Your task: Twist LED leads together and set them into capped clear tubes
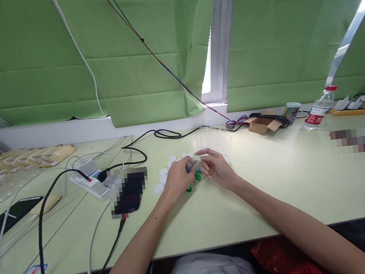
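Observation:
My left hand is closed at the middle of the table, its fingers curled round something small and clear that I cannot make out. Close by on the right, my right hand has its forefinger reaching over and its other fingers bent inward, pinched at the same spot. Between and below the hands show shiny green balls, and a bit of shiny blue lies by the left fingertips. Several white round discs lie left of my left hand. Clear see-through containers stand just behind the hands.
A dark phone with a cable lies left of the hands. Beyond it are a white power strip and looping cables. A cardboard box, a printed can and a water bottle stand at the back right.

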Motion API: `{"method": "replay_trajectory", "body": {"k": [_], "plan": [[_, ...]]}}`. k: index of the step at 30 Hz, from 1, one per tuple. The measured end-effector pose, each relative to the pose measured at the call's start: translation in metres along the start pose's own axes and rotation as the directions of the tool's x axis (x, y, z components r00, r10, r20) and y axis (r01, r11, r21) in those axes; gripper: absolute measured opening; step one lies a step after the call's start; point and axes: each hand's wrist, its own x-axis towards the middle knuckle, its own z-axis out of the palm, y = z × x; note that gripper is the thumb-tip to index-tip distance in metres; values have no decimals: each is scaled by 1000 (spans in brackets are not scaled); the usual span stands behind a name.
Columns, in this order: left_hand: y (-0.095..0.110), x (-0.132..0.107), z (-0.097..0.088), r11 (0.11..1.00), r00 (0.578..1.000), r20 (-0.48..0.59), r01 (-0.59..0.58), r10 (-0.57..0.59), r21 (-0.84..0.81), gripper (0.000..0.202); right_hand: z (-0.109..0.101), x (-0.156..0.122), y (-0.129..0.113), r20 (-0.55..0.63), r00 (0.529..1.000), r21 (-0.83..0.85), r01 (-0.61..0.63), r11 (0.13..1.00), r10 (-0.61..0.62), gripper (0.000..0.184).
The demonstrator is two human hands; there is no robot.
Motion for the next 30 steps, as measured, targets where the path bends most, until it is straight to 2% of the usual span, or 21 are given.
{"method": "replay_trajectory", "body": {"k": [18, 21, 24, 26, 28, 30], "plan": [[-2, 0, 1, 1000, 1000, -10, -2, 1, -8, 9, 0, 1, 1, -22, 1000, -11, 0, 1000, 0, 17], [-2, 1, 1, 997, 999, -34, -8, 6, -79, 11, 3, 0, 0, -20, 999, -28, 33, 999, -34, 18], [0, 3, -1, 972, 997, -73, 13, -31, -235, 17, 4, 0, 0, -51, 991, -107, 115, 988, -121, 31], [1, 5, -4, 897, 991, -48, 93, -126, -432, 24, 4, 0, 1, -102, 974, -234, 172, 957, -200, 37], [2, 6, -7, 711, 973, 45, 196, -225, -675, 34, 3, -1, 3, -134, 946, -417, 216, 883, -295, 36], [4, 7, -10, 496, 957, 113, 238, -268, -835, 41, 2, -1, 5, -107, 920, -607, 239, 758, -376, 30]]}}
